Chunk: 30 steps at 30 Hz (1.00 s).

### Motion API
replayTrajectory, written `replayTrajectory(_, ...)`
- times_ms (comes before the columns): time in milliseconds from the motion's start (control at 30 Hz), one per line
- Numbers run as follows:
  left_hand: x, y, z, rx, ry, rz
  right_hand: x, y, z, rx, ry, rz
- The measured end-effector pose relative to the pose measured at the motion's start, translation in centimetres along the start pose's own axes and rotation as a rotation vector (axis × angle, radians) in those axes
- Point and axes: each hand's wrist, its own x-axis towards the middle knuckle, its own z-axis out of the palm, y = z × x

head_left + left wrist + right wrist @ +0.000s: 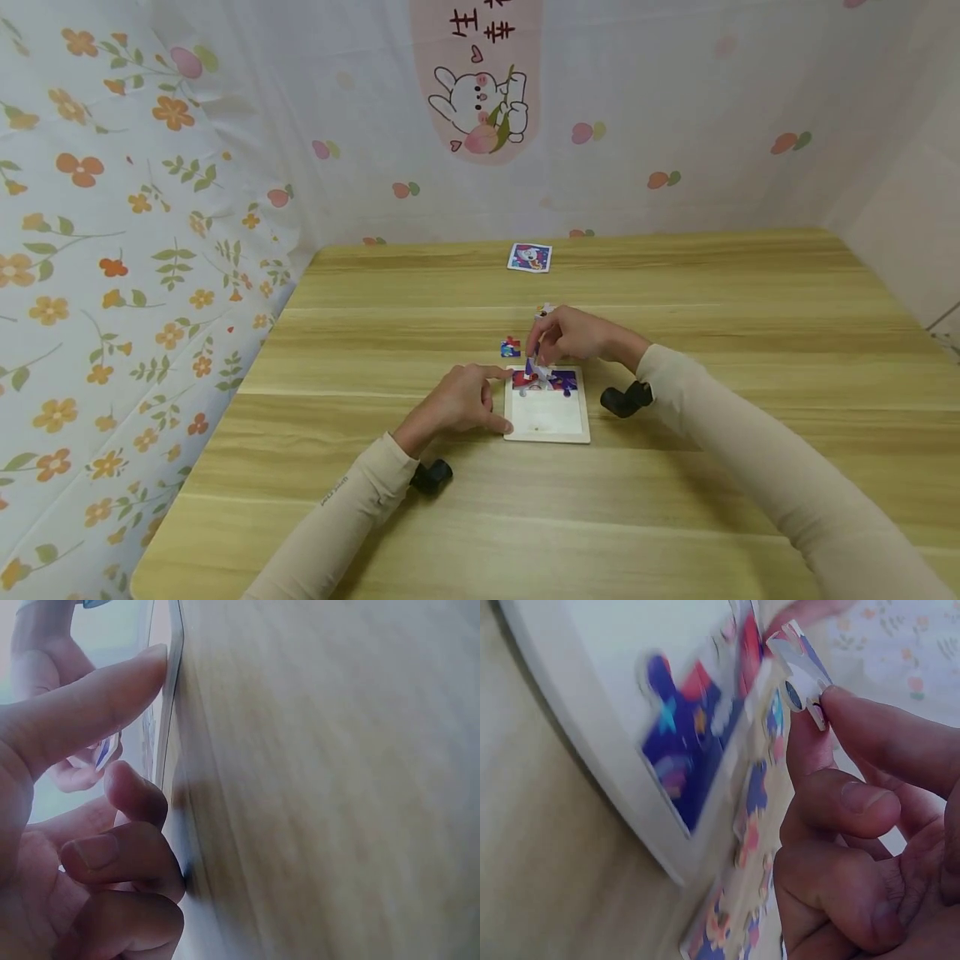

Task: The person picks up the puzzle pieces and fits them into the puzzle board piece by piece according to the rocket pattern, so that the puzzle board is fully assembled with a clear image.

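A shallow square puzzle tray (547, 418) lies on the table, with printed purple and red pieces (697, 724) set along its far side and pale bare board nearer the person. My right hand (564, 335) is over the tray's far edge, pinching a white, grey and purple puzzle piece (804, 667) between thumb and fingertips, tilted up off the board. At the tray's left side, my left hand (460, 402) has its straight thumb (112, 697) against the near left corner and its index finger at the far left corner. The other left fingers are bent.
Beyond the tray lies a loose blue and red piece (511, 347), and another piece (543, 310) is partly covered by the right hand. Farther back sits a square picture card (529, 258). Black wrist devices (626, 400) hang beneath both wrists, close over the wooden table (360, 350).
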Motion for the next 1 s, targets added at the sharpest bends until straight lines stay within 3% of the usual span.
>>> replayTrajectory(667, 0.1, 0.0, -0.1, 0.019, -0.007, 0.002, -0.3, -0.2, 3.5, -0.099, -0.01, -0.075)
replayTrajectory(1000, 0.1, 0.1, -0.1, 0.021, -0.013, -0.008, -0.3, -1.1, 4.7, -0.331, 0.113, -0.172)
